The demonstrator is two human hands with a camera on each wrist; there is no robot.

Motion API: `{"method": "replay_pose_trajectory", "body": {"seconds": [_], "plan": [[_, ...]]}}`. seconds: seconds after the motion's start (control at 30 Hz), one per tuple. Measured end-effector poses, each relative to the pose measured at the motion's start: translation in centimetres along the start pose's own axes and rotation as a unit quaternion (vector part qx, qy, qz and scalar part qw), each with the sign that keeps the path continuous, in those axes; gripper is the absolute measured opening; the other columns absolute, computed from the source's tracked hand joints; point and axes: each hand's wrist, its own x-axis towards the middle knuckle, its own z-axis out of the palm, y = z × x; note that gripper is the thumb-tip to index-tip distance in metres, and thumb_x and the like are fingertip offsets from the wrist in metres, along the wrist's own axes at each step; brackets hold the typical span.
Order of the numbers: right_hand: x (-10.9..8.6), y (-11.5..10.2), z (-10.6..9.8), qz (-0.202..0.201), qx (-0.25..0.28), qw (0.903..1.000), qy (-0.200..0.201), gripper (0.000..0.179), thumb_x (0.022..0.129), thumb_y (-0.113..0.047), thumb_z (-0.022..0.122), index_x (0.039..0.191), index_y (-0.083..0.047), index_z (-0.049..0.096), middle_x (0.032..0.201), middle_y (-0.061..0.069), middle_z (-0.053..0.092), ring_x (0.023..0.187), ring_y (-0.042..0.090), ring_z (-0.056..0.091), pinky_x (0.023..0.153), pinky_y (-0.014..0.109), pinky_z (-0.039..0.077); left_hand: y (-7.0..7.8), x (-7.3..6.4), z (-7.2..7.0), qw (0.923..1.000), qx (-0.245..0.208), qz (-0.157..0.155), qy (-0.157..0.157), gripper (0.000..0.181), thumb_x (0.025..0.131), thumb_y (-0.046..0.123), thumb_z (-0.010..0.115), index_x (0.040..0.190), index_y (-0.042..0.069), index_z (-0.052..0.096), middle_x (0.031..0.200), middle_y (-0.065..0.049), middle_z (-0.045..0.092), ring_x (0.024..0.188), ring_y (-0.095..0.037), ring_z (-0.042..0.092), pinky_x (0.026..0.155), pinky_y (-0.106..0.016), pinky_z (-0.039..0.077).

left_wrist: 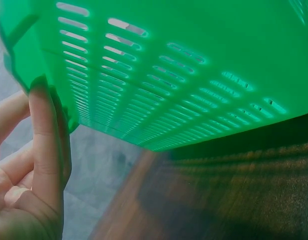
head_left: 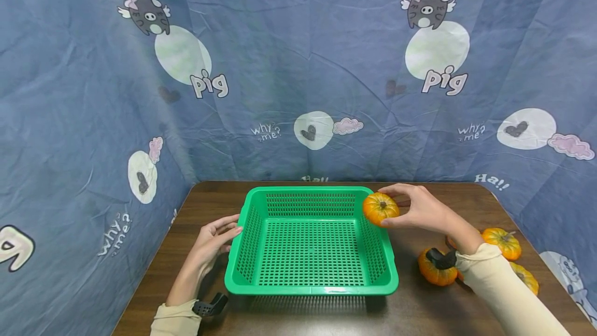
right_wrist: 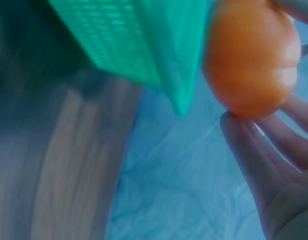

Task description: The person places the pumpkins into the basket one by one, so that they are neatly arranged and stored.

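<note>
A green plastic basket (head_left: 310, 290) with slotted walls and floor stands on the table, nothing lying inside. At its left side, my left hand (head_left: 212, 245) grips the rim; the left wrist view shows fingers (left_wrist: 45, 150) tucked up under the lip against the outer wall. My right hand (head_left: 422, 209) holds a small orange pumpkin (head_left: 381, 208) between thumb and fingers, over the basket's right rim near the far corner. Seen from the right wrist, the pumpkin (right_wrist: 251, 60) is up beside the basket's edge (right_wrist: 178, 95), fingertips around its lower side.
Several more small pumpkins lie on the table to the right, among them one (head_left: 436, 268) under the right wrist and one (head_left: 503, 242) farther right; the forearm partly covers them. A blue printed cloth (head_left: 280, 66) hangs behind the dark wooden table (head_left: 214, 198).
</note>
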Motion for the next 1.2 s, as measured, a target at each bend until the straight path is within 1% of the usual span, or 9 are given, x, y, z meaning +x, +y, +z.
{"method": "replay_pose_trajectory", "body": {"seconds": [0.17, 0.27, 0.4, 0.6, 0.83, 1.03, 1.1, 1.13, 1.2], "plan": [[0.9, -0.8, 0.4, 0.000, 0.024, 0.9991, -0.033, 0.072, 0.076, -0.043, 0.092, 0.137, -0.014, 0.066, 0.127, 0.000, 0.072, 0.115, 0.022, 0.069, 0.092, 0.042, 0.060, 0.0, 0.0, 0.0, 1.0000, -0.002, 0.004, -0.003, 0.057, 0.099, 0.015, 0.072, 0.148, -0.002, 0.051, 0.103, 0.007, 0.069, 0.082, -0.006, 0.070, 0.067, -0.025, 0.063], [1.4, -1.5, 0.6, 0.006, 0.032, 0.9982, -0.051, 0.072, 0.077, -0.042, 0.091, 0.138, -0.015, 0.065, 0.128, 0.000, 0.071, 0.116, 0.021, 0.068, 0.093, 0.043, 0.060, 0.0, 0.0, 0.0, 1.0000, -0.003, 0.005, -0.005, 0.057, 0.099, 0.015, 0.072, 0.148, -0.002, 0.051, 0.103, 0.007, 0.069, 0.082, -0.006, 0.070, 0.067, -0.025, 0.063], [2.1, -2.1, 1.0, 0.010, 0.031, 0.9975, -0.063, 0.072, 0.078, -0.043, 0.091, 0.139, -0.015, 0.064, 0.129, 0.000, 0.070, 0.115, 0.022, 0.067, 0.092, 0.040, 0.059, 0.0, 0.0, 0.0, 0.9999, -0.007, 0.007, -0.007, 0.057, 0.099, 0.015, 0.072, 0.148, -0.002, 0.051, 0.102, 0.007, 0.070, 0.083, -0.006, 0.070, 0.068, -0.025, 0.063], [3.3, -2.8, 1.8, 0.004, 0.032, 0.9964, -0.078, 0.071, 0.079, -0.041, 0.090, 0.139, -0.013, 0.064, 0.131, 0.002, 0.068, 0.114, 0.022, 0.065, 0.088, 0.036, 0.060, 0.0, 0.0, 0.0, 1.0000, -0.005, 0.006, -0.006, 0.056, 0.098, 0.015, 0.072, 0.148, -0.002, 0.051, 0.102, 0.007, 0.069, 0.083, -0.006, 0.071, 0.068, -0.026, 0.063], [4.7, -3.5, 2.8, 0.011, 0.045, 0.9940, -0.099, 0.072, 0.080, -0.043, 0.089, 0.141, -0.016, 0.063, 0.137, 0.003, 0.065, 0.121, 0.027, 0.064, 0.093, 0.044, 0.062, 0.0, 0.0, 0.0, 1.0000, -0.001, 0.000, 0.001, 0.057, 0.098, 0.016, 0.073, 0.148, -0.001, 0.052, 0.103, 0.007, 0.069, 0.083, -0.006, 0.070, 0.068, -0.026, 0.063], [6.1, -4.2, 4.2, -0.009, 0.054, 0.9919, -0.115, 0.070, 0.080, -0.039, 0.089, 0.140, -0.012, 0.064, 0.136, 0.006, 0.066, 0.123, 0.028, 0.063, 0.097, 0.046, 0.061, 0.0, -0.1, 0.0, 1.0000, 0.008, -0.005, -0.002, 0.059, 0.098, 0.017, 0.073, 0.149, -0.001, 0.051, 0.105, 0.005, 0.067, 0.083, -0.005, 0.070, 0.069, -0.026, 0.063], [6.6, -4.4, 4.7, -0.010, 0.051, 0.9915, -0.119, 0.070, 0.079, -0.040, 0.090, 0.139, -0.013, 0.064, 0.134, 0.004, 0.068, 0.122, 0.026, 0.063, 0.098, 0.047, 0.060, 0.0, -0.1, 0.0, 1.0000, 0.005, -0.005, -0.002, 0.059, 0.097, 0.016, 0.073, 0.149, -0.001, 0.051, 0.105, 0.005, 0.067, 0.083, -0.006, 0.070, 0.069, -0.026, 0.064], [6.8, -4.5, 5.0, -0.014, 0.046, 0.9915, -0.121, 0.071, 0.079, -0.041, 0.090, 0.139, -0.013, 0.064, 0.133, 0.004, 0.069, 0.122, 0.026, 0.063, 0.102, 0.049, 0.057, 0.0, -0.1, 0.0, 1.0000, 0.003, -0.004, -0.002, 0.059, 0.097, 0.015, 0.073, 0.149, -0.001, 0.051, 0.105, 0.005, 0.067, 0.083, -0.006, 0.070, 0.069, -0.026, 0.064], [7.3, -4.7, 5.6, -0.020, 0.039, 0.9912, -0.125, 0.071, 0.079, -0.041, 0.090, 0.139, -0.013, 0.065, 0.131, 0.003, 0.070, 0.120, 0.025, 0.063, 0.103, 0.052, 0.055, 0.0, -0.1, 0.0, 1.0000, 0.002, -0.001, -0.001, 0.059, 0.097, 0.015, 0.073, 0.149, -0.002, 0.051, 0.104, 0.005, 0.068, 0.083, -0.006, 0.070, 0.068, -0.026, 0.064]]}}
